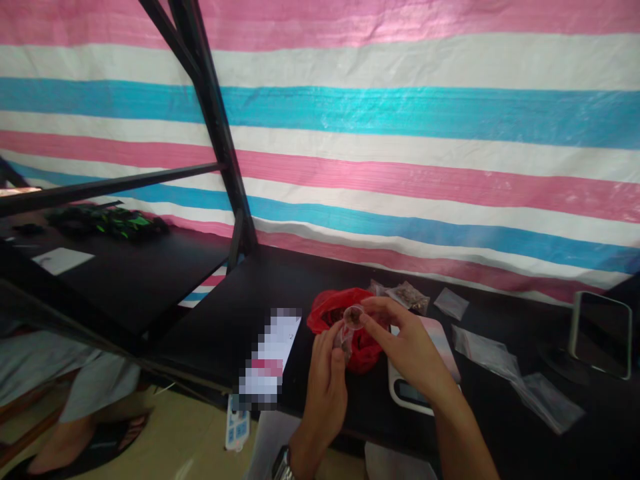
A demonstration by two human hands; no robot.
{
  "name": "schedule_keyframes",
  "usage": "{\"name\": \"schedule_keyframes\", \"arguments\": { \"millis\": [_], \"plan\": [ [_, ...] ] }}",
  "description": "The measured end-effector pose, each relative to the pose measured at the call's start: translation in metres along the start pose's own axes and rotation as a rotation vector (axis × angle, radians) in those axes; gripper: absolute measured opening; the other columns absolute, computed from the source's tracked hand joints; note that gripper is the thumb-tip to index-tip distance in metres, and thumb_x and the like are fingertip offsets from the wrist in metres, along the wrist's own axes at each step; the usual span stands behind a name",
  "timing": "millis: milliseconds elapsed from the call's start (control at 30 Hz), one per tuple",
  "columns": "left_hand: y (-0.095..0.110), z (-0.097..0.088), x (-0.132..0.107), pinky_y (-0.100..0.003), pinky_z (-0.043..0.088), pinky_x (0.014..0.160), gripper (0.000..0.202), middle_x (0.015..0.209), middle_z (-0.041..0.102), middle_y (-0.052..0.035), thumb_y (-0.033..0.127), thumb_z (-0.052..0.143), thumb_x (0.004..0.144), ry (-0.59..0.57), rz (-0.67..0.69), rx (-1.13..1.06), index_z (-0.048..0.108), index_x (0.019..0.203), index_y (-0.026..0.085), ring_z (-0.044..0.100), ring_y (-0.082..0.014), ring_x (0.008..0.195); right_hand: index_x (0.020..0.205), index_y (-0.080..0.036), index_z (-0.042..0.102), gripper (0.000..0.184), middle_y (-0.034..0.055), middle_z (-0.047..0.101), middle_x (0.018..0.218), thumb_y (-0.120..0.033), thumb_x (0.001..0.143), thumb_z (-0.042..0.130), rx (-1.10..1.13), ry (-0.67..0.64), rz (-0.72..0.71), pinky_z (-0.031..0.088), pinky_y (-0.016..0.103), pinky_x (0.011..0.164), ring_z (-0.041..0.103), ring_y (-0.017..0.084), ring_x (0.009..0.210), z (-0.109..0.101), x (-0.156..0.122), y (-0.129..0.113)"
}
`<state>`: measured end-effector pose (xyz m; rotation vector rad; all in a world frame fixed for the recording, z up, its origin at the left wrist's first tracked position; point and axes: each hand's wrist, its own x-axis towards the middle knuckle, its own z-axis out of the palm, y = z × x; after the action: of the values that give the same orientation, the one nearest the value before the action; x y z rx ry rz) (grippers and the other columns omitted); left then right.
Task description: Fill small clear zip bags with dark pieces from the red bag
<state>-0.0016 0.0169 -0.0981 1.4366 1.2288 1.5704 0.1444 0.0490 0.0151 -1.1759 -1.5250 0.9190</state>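
My right hand (410,343) pinches a small clear round cup (354,317) with some brownish bits in it, tilted over the red plastic bag (367,359). My left hand (327,383), just to the left, is closed on a small clear plastic bag (343,341) whose mouth is close to the cup; whether they touch I cannot tell. Dark contents show inside the open red bag behind both hands. Under my right forearm lies a white digital scale (443,333), partly covered by the hand.
Filled small bags (410,295) lie behind the scale, and flat clear bags (485,351) to its right. A phone on a stand (600,333) is far right. A pixelated white item (273,360) lies left. A black frame post (220,127) and another person's foot (95,440) are further left.
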Motion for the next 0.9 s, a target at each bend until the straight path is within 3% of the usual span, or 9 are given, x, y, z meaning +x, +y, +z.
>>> {"name": "schedule_keyframes", "arguments": {
  "millis": [67,233,767,900],
  "plan": [
    [0.002,0.0,0.001,-0.049,0.048,0.113,0.044,0.134,0.069,-0.0115,0.051,0.042,0.11,0.024,-0.011,0.033,0.068,0.135,0.027,0.061,-0.0277,0.13,0.102,-0.022,0.076,0.022,0.0062,0.081,0.099,-0.036,0.086,0.073,-0.01,0.001,-0.001,0.062,0.035,0.085,0.074,0.021,0.088,-0.001,0.0,0.0],
    [0.012,0.001,0.005,-0.046,0.055,0.101,0.038,0.115,0.069,-0.0094,0.054,0.059,0.102,0.102,-0.035,0.085,0.074,0.121,0.025,0.064,-0.0281,0.112,0.102,-0.023,0.075,0.021,0.0053,0.08,0.097,-0.035,0.086,0.073,-0.028,0.002,0.016,0.061,0.035,0.085,0.072,0.021,0.087,-0.003,-0.002,-0.002],
    [0.009,0.007,0.005,-0.042,0.057,0.102,0.049,0.131,0.072,-0.012,0.06,0.068,0.096,0.174,-0.11,-0.105,0.07,0.129,0.023,0.07,-0.0276,0.121,0.113,-0.03,0.079,0.029,0.0039,0.079,0.118,-0.021,0.087,0.072,-0.176,-0.012,-0.189,0.055,0.04,0.103,0.07,0.025,0.11,0.003,-0.01,-0.009],
    [0.008,0.004,0.003,-0.041,0.055,0.104,0.05,0.129,0.073,-0.0118,0.062,0.067,0.097,0.2,-0.084,-0.115,0.069,0.128,0.023,0.07,-0.0271,0.121,0.112,-0.029,0.077,0.024,0.005,0.078,0.118,-0.026,0.088,0.074,-0.154,0.128,-0.219,0.056,0.038,0.099,0.07,0.024,0.106,0.002,-0.005,-0.003]
  ]
}}
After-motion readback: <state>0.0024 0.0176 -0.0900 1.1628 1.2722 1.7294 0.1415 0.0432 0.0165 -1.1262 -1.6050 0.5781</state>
